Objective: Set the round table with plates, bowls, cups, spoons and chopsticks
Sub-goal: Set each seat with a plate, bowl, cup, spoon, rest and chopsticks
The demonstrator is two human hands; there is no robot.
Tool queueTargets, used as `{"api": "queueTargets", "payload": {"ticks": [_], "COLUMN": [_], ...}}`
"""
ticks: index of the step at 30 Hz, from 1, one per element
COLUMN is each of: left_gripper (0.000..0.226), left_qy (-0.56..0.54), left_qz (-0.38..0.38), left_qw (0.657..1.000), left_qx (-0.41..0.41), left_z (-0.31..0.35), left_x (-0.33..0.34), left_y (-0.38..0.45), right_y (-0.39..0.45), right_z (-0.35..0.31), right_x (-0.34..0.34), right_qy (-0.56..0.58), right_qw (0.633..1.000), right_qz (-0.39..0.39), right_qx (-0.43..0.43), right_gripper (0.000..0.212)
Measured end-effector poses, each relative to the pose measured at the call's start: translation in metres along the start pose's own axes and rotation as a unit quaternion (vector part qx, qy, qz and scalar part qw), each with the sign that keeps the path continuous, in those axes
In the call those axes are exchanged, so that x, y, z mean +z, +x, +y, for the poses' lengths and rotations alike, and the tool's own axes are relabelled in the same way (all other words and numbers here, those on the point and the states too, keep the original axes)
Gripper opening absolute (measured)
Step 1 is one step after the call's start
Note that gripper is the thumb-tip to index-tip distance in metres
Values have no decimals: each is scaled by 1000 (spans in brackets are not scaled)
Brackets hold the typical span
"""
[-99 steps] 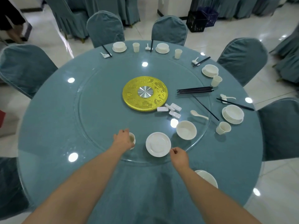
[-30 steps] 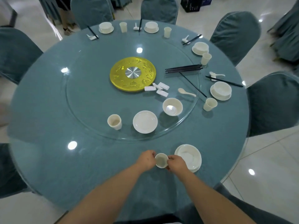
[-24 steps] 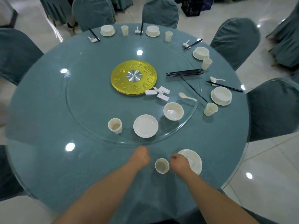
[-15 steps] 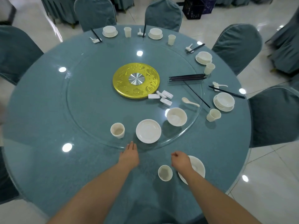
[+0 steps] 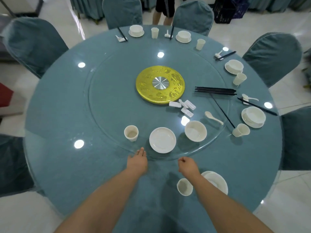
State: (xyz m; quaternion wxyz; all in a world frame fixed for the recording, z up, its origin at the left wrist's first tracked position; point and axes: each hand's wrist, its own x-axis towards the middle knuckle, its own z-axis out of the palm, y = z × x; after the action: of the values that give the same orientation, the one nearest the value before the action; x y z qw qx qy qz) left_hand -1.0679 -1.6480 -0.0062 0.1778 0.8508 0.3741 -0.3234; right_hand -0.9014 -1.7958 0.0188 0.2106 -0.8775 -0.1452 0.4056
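1. Reaching forward, the left hand (image 5: 137, 161) lies flat with its fingers straight, fingertips at the near rim of the glass turntable (image 5: 107, 128), holding nothing.
2. The right hand (image 5: 187, 166) hangs just short of that rim with its fingers loosely curled, and it too holds nothing.
3. Behind the right wrist, on the near edge of the worktop (image 5: 58, 157), a small cup (image 5: 184, 187) stands upright just left of a plate (image 5: 217, 181) that the forearm partly hides; whether a bowl sits in that plate cannot be told.
4. Straight ahead of both hands, on the turntable, a flat plate (image 5: 162, 140) lies between them and slightly beyond; a second cup (image 5: 131, 133) stands to its left, nearer the left hand, and a bowl (image 5: 195, 131) to its right, nearer the right hand.
5. Farther right on the glass lie a white spoon (image 5: 213, 117), its long axis running away from the hands towards the right, and a bundle of black chopsticks (image 5: 215, 90) lying crosswise.
6. Against the frame one second earlier, both hands have let go of the near cup, which now stands alone, and have moved forward to the turntable rim.
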Motion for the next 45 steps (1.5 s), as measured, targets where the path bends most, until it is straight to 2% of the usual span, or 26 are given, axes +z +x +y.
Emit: {"api": "queueTargets", "payload": {"ticks": [9,16,35,45], "left_gripper": [74,67,68,69], "left_qy": [-30,-98,-93,-102], "left_qz": [24,39,60,53], "left_qw": [998,988,993,990], "left_qx": [-54,-115,-52,-86], "left_z": [-44,-59,-10,-21], "left_x": [-2,-1,4,4], "left_y": [3,-1,-13,-2], "right_y": [0,8,11,18], "right_z": [-9,-8,-12,-13], "right_x": [5,-4,-11,-12], "right_qy": [-2,7,17,20], "right_qw": [1000,1000,1000,1000], "right_qz": [-1,2,12,7], "right_qx": [-8,-3,-4,-2], "right_gripper": [23,27,27,24]}}
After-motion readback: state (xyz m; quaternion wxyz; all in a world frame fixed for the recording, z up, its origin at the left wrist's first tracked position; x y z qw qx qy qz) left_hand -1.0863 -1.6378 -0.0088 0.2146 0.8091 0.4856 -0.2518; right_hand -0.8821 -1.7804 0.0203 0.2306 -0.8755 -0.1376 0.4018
